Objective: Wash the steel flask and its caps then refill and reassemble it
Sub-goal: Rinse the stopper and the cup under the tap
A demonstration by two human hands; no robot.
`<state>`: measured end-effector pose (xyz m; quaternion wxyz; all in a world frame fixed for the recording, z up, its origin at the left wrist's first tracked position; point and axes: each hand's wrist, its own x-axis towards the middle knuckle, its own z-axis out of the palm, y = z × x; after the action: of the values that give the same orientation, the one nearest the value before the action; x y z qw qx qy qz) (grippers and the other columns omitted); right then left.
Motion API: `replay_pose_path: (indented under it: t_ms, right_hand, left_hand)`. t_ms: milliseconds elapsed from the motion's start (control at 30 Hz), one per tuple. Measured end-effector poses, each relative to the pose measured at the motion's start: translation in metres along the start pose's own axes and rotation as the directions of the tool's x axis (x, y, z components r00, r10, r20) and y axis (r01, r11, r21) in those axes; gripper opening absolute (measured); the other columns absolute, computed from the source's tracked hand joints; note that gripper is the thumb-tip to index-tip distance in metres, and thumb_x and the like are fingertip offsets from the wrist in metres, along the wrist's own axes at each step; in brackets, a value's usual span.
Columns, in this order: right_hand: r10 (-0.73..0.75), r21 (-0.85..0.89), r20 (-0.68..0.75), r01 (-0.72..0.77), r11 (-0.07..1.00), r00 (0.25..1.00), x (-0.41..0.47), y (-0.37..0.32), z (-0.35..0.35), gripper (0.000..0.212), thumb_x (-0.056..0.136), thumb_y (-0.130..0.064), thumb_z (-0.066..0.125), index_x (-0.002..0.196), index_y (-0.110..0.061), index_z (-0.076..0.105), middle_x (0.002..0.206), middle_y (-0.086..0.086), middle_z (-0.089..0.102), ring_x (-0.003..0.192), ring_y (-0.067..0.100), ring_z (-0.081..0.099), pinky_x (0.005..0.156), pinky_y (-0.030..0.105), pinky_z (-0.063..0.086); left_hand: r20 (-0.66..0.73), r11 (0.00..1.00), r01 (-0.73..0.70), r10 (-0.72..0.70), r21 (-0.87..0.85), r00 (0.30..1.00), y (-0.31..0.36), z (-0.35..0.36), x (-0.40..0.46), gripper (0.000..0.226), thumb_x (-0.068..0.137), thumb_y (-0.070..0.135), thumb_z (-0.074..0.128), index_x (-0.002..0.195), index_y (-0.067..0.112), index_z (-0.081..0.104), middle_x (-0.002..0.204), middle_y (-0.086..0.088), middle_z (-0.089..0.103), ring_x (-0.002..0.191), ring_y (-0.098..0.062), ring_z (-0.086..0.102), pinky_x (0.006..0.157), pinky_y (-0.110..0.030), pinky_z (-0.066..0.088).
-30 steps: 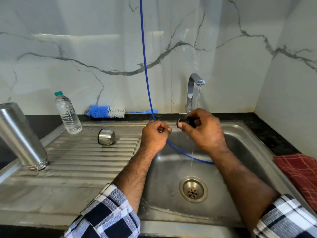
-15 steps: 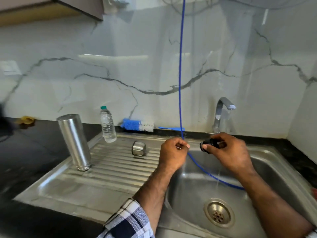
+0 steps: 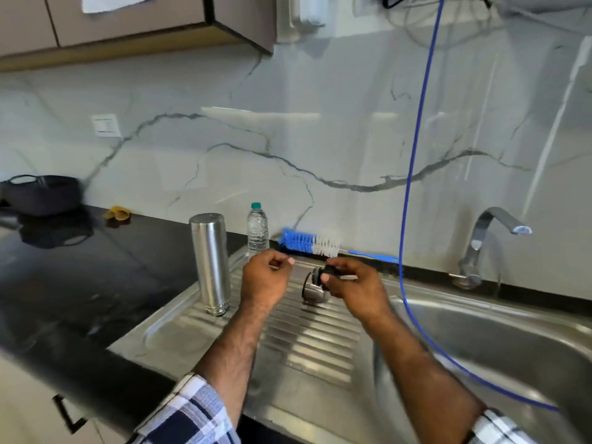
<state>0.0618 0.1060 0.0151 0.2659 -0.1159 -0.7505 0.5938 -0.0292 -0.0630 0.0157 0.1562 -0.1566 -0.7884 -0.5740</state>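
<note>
Stopper (image 3: 327, 271), small and black, pinched in right hand (image 3: 352, 291) over ribbed drainboard (image 3: 307, 344), near its back edge. Left hand (image 3: 264, 280) alongside, fingers curled; whether it holds anything, cannot tell. Flask (image 3: 211, 262) stands mouth-down at drainboard's left edge, draining. Steel cap (image 3: 312, 288) on its side just behind right hand. Judgement: stopper rinsed, about to be set down. Advice: place on ribs beside steel cap, threaded side down to drain, clear of basin (image 3: 480, 354) edge; wet plastic slippery, so lower gently, don't drop.

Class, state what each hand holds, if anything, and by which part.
The right hand pinches the black inner cap at its rim. Whether the curled left hand holds anything cannot be told.
</note>
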Motion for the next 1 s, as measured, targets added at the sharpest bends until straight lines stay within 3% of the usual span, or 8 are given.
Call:
replay_pose_path:
  t_ms: [133,200,267,300,400,667,867,1000]
  right_hand:
    - [0.147,-0.071,0.115,-0.14,0.988,0.982,0.0,0.021,0.031,0.05,0.07,0.007,0.088,0.105,-0.027,0.077,0.107,0.006,0.077,0.097,0.032,0.077,0.089,0.053,0.064]
    - [0.147,-0.205,0.143,-0.116,0.972,0.979,0.002,0.027,0.029,0.053,0.068,0.01,0.088,0.103,-0.027,0.074,0.103,0.005,0.075,0.085,0.023,0.075,0.074,0.036,0.066]
    - [0.144,-0.318,0.142,-0.093,0.943,0.979,0.001,0.03,0.02,0.05,0.072,0.003,0.09,0.105,-0.03,0.071,0.099,0.0,0.073,0.077,0.01,0.069,0.056,0.012,0.052]
    - [0.143,-0.371,0.138,-0.083,0.925,0.98,0.0,0.032,0.014,0.048,0.074,-0.003,0.09,0.107,-0.031,0.069,0.099,-0.004,0.073,0.078,0.005,0.067,0.052,0.007,0.046]
    - [0.172,-0.484,0.137,-0.085,0.871,0.975,-0.003,0.034,0.004,0.047,0.076,-0.02,0.093,0.11,-0.035,0.066,0.096,-0.01,0.075,0.081,0.001,0.068,0.058,0.013,0.045]
    - [0.229,-0.554,0.172,-0.098,0.827,0.958,-0.003,0.03,0.007,0.055,0.072,-0.029,0.097,0.117,-0.038,0.065,0.105,-0.011,0.073,0.095,0.007,0.067,0.079,0.027,0.053]
    - [0.188,-0.374,0.063,-0.151,0.915,0.98,0.013,0.018,-0.001,0.041,0.086,-0.046,0.084,0.119,-0.031,0.065,0.111,-0.007,0.071,0.103,0.013,0.066,0.09,0.039,0.055]
    - [0.191,-0.528,0.129,-0.096,0.844,0.973,0.042,0.013,0.016,0.051,0.088,-0.041,0.084,0.131,-0.027,0.062,0.123,-0.002,0.066,0.106,0.015,0.063,0.088,0.036,0.051]
  left_hand:
    - [0.035,0.999,0.031,-0.032,0.024,0.999,-0.03,0.001,-0.009,0.007,0.093,0.019,0.08,0.092,0.023,0.075,0.086,0.014,0.073,0.082,0.001,0.068,0.082,-0.023,0.059]
    - [0.061,1.0,0.023,-0.024,0.012,0.998,-0.033,0.003,-0.005,0.005,0.093,0.021,0.08,0.093,0.023,0.075,0.087,0.013,0.073,0.082,-0.002,0.069,0.08,-0.023,0.059]
    - [0.076,1.0,0.002,-0.001,-0.005,0.997,-0.033,0.005,-0.001,0.005,0.094,0.023,0.08,0.095,0.023,0.075,0.09,0.013,0.073,0.083,-0.003,0.071,0.077,-0.021,0.058]
    - [0.085,1.0,-0.013,0.013,0.004,0.996,-0.033,0.007,0.0,0.006,0.094,0.024,0.08,0.097,0.022,0.075,0.091,0.013,0.073,0.083,-0.001,0.07,0.075,-0.017,0.056]
    - [0.107,0.999,-0.03,0.027,0.026,0.994,-0.035,0.011,0.002,0.008,0.094,0.024,0.08,0.099,0.021,0.075,0.093,0.015,0.071,0.085,0.004,0.066,0.073,-0.01,0.048]
    - [0.129,0.998,-0.024,0.017,0.052,0.992,-0.037,0.013,0.001,0.008,0.093,0.027,0.081,0.097,0.023,0.075,0.092,0.015,0.07,0.085,0.002,0.067,0.07,-0.012,0.047]
    - [0.139,0.998,-0.032,0.025,0.053,0.99,-0.034,0.014,0.001,0.007,0.094,0.024,0.079,0.099,0.021,0.075,0.093,0.016,0.069,0.082,0.004,0.064,0.066,-0.009,0.046]
    - [0.132,0.998,-0.037,0.029,0.059,0.991,-0.035,0.015,0.001,0.007,0.095,0.025,0.079,0.099,0.023,0.074,0.093,0.018,0.067,0.083,0.005,0.064,0.066,-0.008,0.046]
